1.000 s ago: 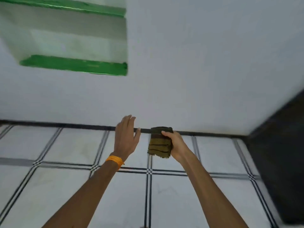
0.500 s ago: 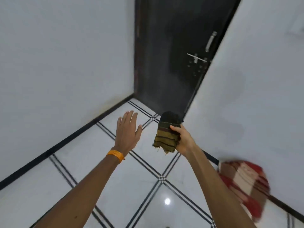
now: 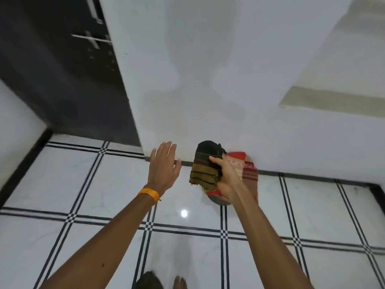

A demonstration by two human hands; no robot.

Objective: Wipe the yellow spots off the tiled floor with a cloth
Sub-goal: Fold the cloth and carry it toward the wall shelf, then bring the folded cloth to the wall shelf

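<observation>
Folded olive-yellow cloth [image 3: 205,174] with dark stripes and a black upper part: centre frame, up in the air in front of the wall's foot, over the floor, gripped by the right hand.

Far left: dark grey door [image 3: 62,80] with silver metal latch [image 3: 91,39], blurred. Below it, glossy white tiled floor [image 3: 62,184] with black double-line grid. Black skirting strip [image 3: 23,166] along the wall foot. Plain white wall [image 3: 208,80] across the middle and top.

Left of centre: left hand [image 3: 164,167], raised, back towards camera, fingers straight and slightly spread, holding nothing. Just beside the cloth, apart from it. Orange thread band [image 3: 150,195] round that wrist.

Centre: bright round light reflection [image 3: 184,213] on a tile between the two forearms. Bare toes [image 3: 179,283] at the bottom edge, barely in frame.

Right of centre: right hand [image 3: 227,178], thumb across the cloth's front, fingers curled behind, clamped on its right edge. Behind that hand, red-and-white checked round thing [image 3: 250,172] low against the wall, partly hidden, blurred, kind unclear.

Upper right: beige ledge [image 3: 333,101] jutting from the wall.
</observation>
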